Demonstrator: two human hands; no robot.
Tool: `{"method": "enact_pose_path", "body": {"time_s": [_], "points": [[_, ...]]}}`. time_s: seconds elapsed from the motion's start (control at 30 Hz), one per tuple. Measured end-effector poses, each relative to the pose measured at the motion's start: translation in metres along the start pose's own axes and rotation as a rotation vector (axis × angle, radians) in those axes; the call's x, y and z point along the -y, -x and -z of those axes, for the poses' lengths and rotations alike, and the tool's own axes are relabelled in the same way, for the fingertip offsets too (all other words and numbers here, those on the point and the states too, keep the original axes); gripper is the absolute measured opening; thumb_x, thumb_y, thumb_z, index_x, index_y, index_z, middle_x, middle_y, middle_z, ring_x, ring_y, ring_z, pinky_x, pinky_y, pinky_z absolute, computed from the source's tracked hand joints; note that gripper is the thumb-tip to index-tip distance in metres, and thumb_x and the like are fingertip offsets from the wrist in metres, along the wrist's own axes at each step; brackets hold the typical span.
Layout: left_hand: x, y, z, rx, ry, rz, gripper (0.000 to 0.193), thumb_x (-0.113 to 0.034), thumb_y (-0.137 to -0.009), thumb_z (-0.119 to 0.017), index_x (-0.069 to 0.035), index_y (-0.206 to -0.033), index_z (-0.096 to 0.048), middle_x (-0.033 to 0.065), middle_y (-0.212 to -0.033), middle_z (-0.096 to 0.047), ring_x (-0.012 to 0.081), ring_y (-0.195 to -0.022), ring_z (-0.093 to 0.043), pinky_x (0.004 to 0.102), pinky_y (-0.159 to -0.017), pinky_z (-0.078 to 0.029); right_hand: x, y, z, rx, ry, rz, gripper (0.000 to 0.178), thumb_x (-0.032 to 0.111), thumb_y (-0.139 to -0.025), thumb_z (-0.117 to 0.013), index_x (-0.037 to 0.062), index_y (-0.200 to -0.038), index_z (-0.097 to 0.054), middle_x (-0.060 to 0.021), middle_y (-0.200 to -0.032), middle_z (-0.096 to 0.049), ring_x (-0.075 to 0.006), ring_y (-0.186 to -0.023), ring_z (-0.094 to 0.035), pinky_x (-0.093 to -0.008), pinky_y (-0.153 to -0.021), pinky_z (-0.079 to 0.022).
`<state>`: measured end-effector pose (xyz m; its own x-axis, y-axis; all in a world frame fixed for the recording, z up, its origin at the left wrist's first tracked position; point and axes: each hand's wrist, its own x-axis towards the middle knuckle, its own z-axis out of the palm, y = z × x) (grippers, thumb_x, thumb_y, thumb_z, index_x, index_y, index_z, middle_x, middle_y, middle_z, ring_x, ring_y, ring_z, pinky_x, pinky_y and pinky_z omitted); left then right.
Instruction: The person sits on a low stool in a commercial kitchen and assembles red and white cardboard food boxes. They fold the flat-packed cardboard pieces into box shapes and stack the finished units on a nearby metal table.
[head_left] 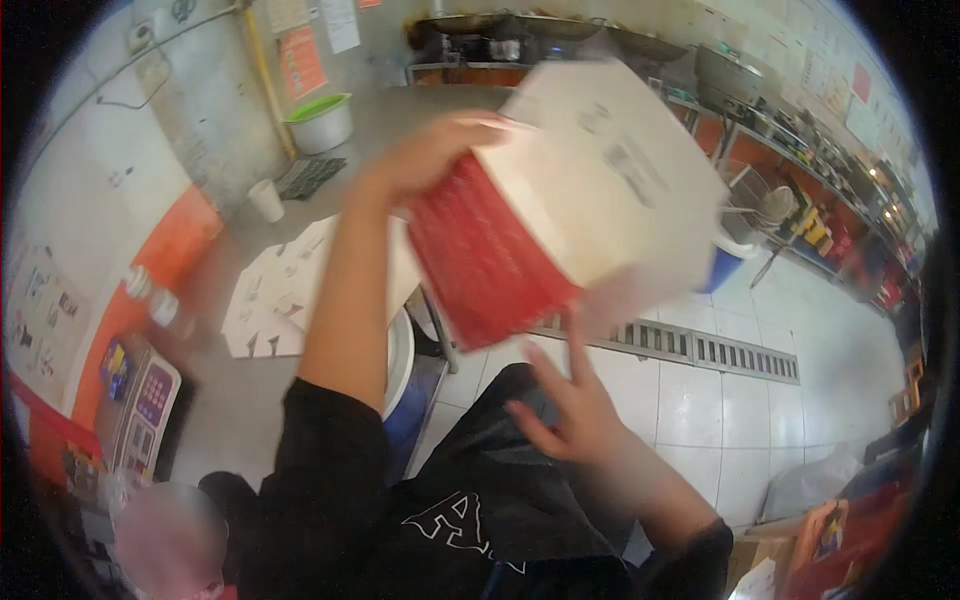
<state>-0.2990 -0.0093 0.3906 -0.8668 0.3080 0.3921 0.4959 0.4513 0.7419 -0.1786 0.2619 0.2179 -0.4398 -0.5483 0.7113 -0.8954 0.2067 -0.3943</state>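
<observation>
A red and white cardboard food box (pixel 490 250), its large white flaps standing out, is tilted in the air in front of me. My left hand (pixel 440 150) is closed on its upper left edge; the fingertips are partly hidden behind the card. Below the box's lower right corner, my right hand (pixel 580 410) has its fingers apart. One of its fingertips reaches the corner, and whether it touches is blurred. Flat unfolded box blanks (pixel 270 295) lie on the grey table to the left, partly behind my left forearm.
A digital scale (pixel 150 405), a clear bottle (pixel 160 300) and a white cup (pixel 266 200) stand on the left table. Past it is a white bucket (pixel 320 128) with a green rim. A floor drain grate (pixel 690 347) crosses the tiles. Woks (pixel 560 27) line the back.
</observation>
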Motion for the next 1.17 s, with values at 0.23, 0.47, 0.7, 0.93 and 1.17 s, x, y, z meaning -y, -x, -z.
{"method": "enact_pose_path", "body": {"time_s": [0.23, 0.47, 0.7, 0.93, 1.17], "points": [[0.010, 0.113, 0.166, -0.008, -0.462, 0.749, 0.059, -0.016, -0.088, -0.061, -0.015, -0.146, -0.057, 0.0101, -0.118, -0.070, 0.0250, -0.091, -0.073, 0.0420, -0.075, -0.065, -0.011, -0.069, -0.048, 0.304, -0.362, 0.112, 0.065, 0.018, -0.097, -0.068, 0.0146, -0.157, -0.044, -0.0271, -0.164, -0.030, -0.0447, -0.149, -0.036, -0.0482, -0.121, -0.034], [0.040, 0.212, 0.212, -0.242, -0.231, 0.967, 0.043, -0.015, -0.089, -0.070, -0.001, -0.130, -0.065, 0.0111, -0.108, -0.072, 0.0238, -0.087, -0.073, 0.0375, -0.070, -0.061, -0.044, 0.008, -0.018, 0.251, -0.477, -0.260, 0.047, 0.017, -0.097, -0.070, 0.0084, -0.142, -0.058, -0.0179, -0.140, -0.058, -0.0333, -0.128, -0.058, -0.0420, -0.108, -0.048], [0.061, 0.248, 0.262, -0.233, -0.507, 1.032, 0.029, -0.006, -0.091, -0.064, 0.003, -0.117, -0.072, 0.0201, -0.111, -0.073, 0.0272, -0.097, -0.074, 0.0377, -0.080, -0.062, -0.115, 0.191, -0.023, -0.225, -0.465, -0.932, 0.031, 0.012, -0.099, -0.067, 0.0059, -0.129, -0.065, -0.0084, -0.127, -0.066, -0.0198, -0.107, -0.066, -0.0332, -0.090, -0.054], [0.087, 0.187, 0.193, -0.440, -0.598, 0.586, 0.051, -0.040, -0.089, -0.076, 0.003, -0.117, -0.072, 0.0230, -0.124, -0.071, 0.0307, -0.120, -0.066, 0.0392, -0.103, -0.050, -0.156, 0.360, -0.079, -0.249, -0.171, -1.270, 0.027, 0.017, -0.099, -0.064, 0.0033, -0.123, -0.067, -0.0125, -0.110, -0.073, -0.0245, -0.098, -0.071, -0.0375, -0.086, -0.056], [0.112, 0.139, 0.181, -0.332, -0.726, 0.899, 0.093, -0.053, -0.076, -0.087, -0.009, -0.149, -0.052, 0.0171, -0.132, -0.069, 0.0280, -0.121, -0.066, 0.0432, -0.103, -0.050, -0.175, 0.380, -0.076, -0.031, 0.029, -1.215, 0.033, 0.025, -0.096, -0.070, 0.0061, -0.124, -0.068, -0.0167, -0.116, -0.074, -0.0314, -0.102, -0.073, -0.0394, -0.093, -0.056]]}}
